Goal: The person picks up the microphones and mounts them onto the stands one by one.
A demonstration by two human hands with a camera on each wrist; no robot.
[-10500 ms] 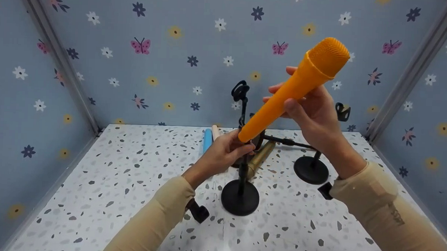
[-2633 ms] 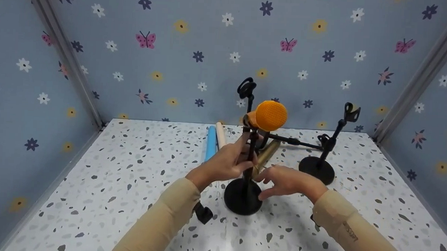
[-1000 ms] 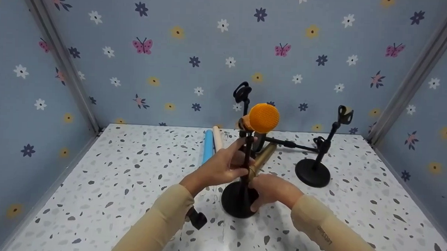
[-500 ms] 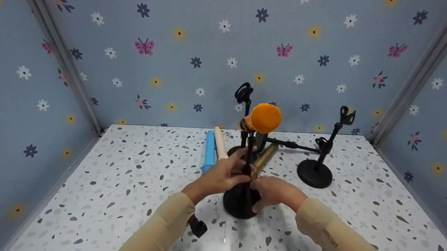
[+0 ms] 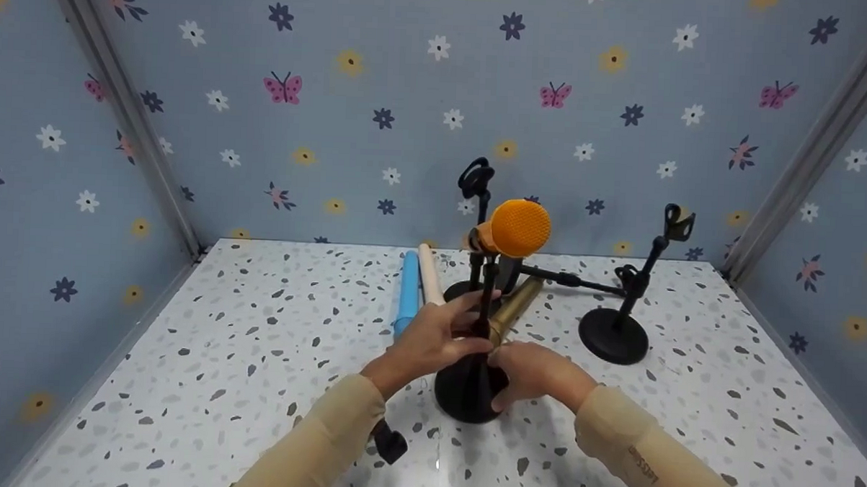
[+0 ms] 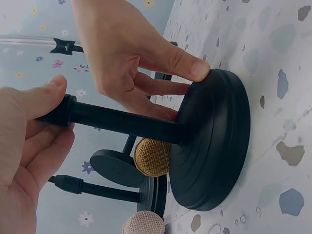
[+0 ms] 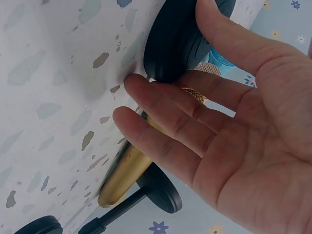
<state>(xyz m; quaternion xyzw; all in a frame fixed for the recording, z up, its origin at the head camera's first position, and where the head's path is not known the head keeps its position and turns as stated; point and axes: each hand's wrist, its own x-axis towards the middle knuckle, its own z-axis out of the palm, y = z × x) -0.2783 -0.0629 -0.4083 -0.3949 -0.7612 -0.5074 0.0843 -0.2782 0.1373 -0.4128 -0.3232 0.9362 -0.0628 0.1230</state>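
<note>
An orange microphone [image 5: 520, 228] sits in the clip of a black desk microphone stand [image 5: 467, 403], its mesh head facing me. My left hand [image 5: 426, 340] grips the stand's pole, with thumb and fingers around the collar in the left wrist view. Low at the round base, my right hand [image 5: 537, 370] holds the rim: the thumb lies on top of the base and the index finger is at its edge, while the other fingers extend past it in the right wrist view. A gold microphone [image 5: 521, 308] lies just behind the stand.
Blue [image 5: 409, 286] and pale pink [image 5: 430, 272] microphones lie behind my left hand. Another black stand [image 5: 477, 179] rises at the back, and one more stand [image 5: 613, 336] is to the right. A black pole [image 5: 569, 279] lies between them. Patterned walls enclose the speckled table [image 5: 255, 381].
The orange microphone, held in my right hand at first, now sits in the stand's clip. My right hand has come down to the base; my left hand has slid lower on the pole.
</note>
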